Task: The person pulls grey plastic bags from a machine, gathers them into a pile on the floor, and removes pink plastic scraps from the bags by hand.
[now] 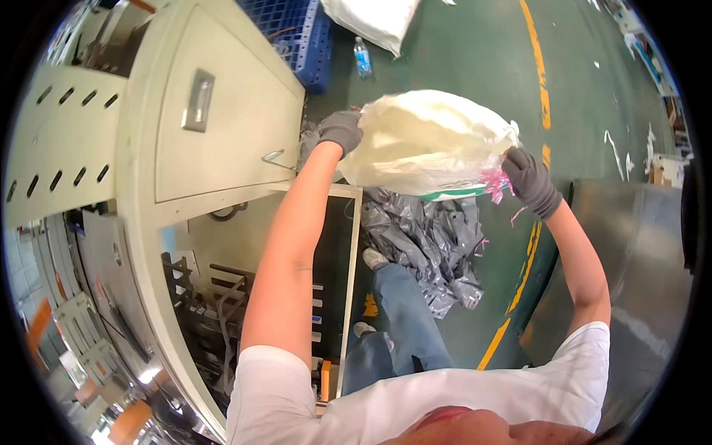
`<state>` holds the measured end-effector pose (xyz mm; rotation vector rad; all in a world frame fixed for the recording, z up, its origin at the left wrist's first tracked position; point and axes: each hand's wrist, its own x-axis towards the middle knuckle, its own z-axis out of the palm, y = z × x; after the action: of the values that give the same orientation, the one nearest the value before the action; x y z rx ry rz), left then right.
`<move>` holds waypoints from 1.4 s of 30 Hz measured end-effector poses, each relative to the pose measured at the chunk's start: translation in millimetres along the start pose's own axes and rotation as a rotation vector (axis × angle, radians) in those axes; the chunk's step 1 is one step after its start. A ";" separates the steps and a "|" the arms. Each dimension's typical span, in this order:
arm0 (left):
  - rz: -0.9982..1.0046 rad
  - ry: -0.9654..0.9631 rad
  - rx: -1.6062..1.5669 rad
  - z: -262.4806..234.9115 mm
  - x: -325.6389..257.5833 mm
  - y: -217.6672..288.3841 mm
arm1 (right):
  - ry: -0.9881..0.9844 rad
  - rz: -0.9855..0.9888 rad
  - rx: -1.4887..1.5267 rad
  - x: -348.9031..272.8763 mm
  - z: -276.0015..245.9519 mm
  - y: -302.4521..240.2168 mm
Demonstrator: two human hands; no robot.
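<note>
A large whitish woven sack (415, 141) hangs open-mouthed in front of me, its pale yellowish inside showing. My left hand (341, 132), in a grey glove, grips the left edge of its rim. At the right edge my right hand (529, 178), gloved the same way, is closed on the rim, close to a tuft of pink plastic strips (495, 182). Below the sack, a heap of crumpled grey plastic bags (430, 241) lies on the floor by my feet. What the sack holds, if anything, cannot be made out.
On my left stands a cream metal cabinet (230, 111) with an open lower frame. Blue plastic pallets (315, 63), a water bottle (363, 58) and a white sack (374, 18) are farther ahead. A metal-sheeted box (623, 259) stands on the right, beyond a yellow floor line (545, 104).
</note>
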<state>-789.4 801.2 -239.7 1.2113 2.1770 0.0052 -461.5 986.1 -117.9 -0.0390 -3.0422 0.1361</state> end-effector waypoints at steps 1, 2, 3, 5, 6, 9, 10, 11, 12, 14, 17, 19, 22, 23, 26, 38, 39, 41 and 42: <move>-0.002 0.165 -0.020 6.9 4.5 7.8 | -0.034 0.063 -0.024 -9.9 -1.9 0.4; 0.005 0.153 -0.014 12.2 7.3 12.8 | -0.037 0.076 -0.017 -18.6 -0.9 1.5; 0.012 0.302 -0.099 13.4 6.9 20.2 | 0.015 0.107 -0.007 -25.6 -1.4 2.9; -0.005 0.572 -0.113 22.6 -2.5 38.6 | 0.085 0.147 -0.002 -30.3 -5.6 -0.3; 0.066 0.631 -0.207 30.9 -19.8 54.2 | 0.089 0.158 0.010 -31.4 -7.9 -3.8; 0.393 0.620 -0.390 49.0 -95.3 97.2 | 0.078 0.262 -0.036 -24.9 -28.1 -15.1; 0.500 0.558 -0.162 50.6 -123.9 112.5 | 0.088 0.270 -0.035 -18.8 -32.4 -16.9; 0.455 0.333 -0.266 40.6 -145.5 127.4 | 0.096 0.299 -0.031 -9.3 -35.6 -19.9; 0.435 0.345 -0.268 45.0 -138.0 122.8 | 0.100 0.305 -0.022 3.3 -39.0 -24.5; 0.169 0.153 -0.496 57.9 -106.0 112.7 | 0.090 0.342 0.041 29.6 -39.0 -19.8; 0.247 0.548 -0.402 -23.7 -81.1 136.9 | 0.195 0.305 0.125 62.8 -55.1 3.9; 0.377 0.650 -0.295 -90.6 -85.6 130.0 | 0.321 0.127 0.067 86.4 -60.6 -2.0; 0.389 0.468 -0.181 -152.1 -70.9 94.0 | 0.436 0.010 0.116 129.4 -93.6 -35.0; 0.368 0.544 -0.085 -158.3 -72.9 88.4 | 0.503 -0.087 0.029 138.5 -99.0 -40.9; 0.498 0.961 -0.005 -169.5 -91.8 62.2 | 0.522 -0.112 0.059 150.0 -113.0 -63.4; 0.223 0.717 0.028 -29.8 -144.7 -26.8 | 0.013 0.092 0.426 153.4 5.0 -121.6; 0.252 0.761 0.073 -39.3 -153.6 -29.8 | -0.084 0.230 0.662 166.3 -2.9 -120.0; 0.263 0.708 0.155 -42.1 -164.5 -40.6 | -0.185 0.454 1.204 200.9 -26.4 -123.8; 0.244 0.715 0.156 -39.0 -164.1 -48.3 | -0.177 0.530 1.506 223.5 -36.9 -129.2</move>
<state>-786.0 659.4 -136.6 1.7563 2.6365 0.4397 -683.1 867.4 -48.5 -0.6796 -2.1505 2.3219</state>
